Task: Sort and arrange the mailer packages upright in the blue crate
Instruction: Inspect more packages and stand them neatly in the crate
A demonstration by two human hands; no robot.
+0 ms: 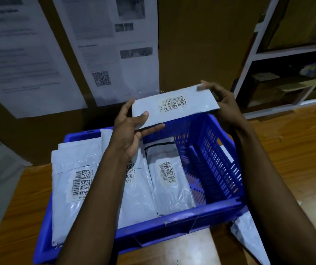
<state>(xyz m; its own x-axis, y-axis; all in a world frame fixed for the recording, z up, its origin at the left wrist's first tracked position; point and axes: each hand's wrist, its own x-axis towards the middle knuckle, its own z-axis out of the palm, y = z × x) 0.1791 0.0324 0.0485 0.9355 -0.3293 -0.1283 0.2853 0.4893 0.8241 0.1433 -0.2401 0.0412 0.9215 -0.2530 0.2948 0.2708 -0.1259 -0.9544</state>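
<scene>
Wooden table: carries the crate; bare wood shows to the right and near left.
Blue crate: slotted plastic, sitting on the table; its left and middle are filled, its right part shows bare floor.
Packed mailers: several grey-white poly mailers stand on edge side by side, leaning back toward the left, barcode labels facing up.
Rightmost packed mailer: narrower, with a dark stripe near its top, resting against its neighbour.
Held mailer: a flat grey-white package with a barcode label, held level and lengthwise above the crate's far rim, clear of the others.
Loose mailer: lies on the table just outside the crate's near right corner.
Left arm: reaches forward over the packed mailers, forearm bare.
Left hand: pinches the held mailer's left end, thumb on top, fingers spread beneath.
Right arm: extends along the crate's right side, wrist bent inward.
Right hand: clasps the mailer's right end, fingers curled over the far edge.
Wall sheets: printed papers, one with a QR code, hang behind.
</scene>
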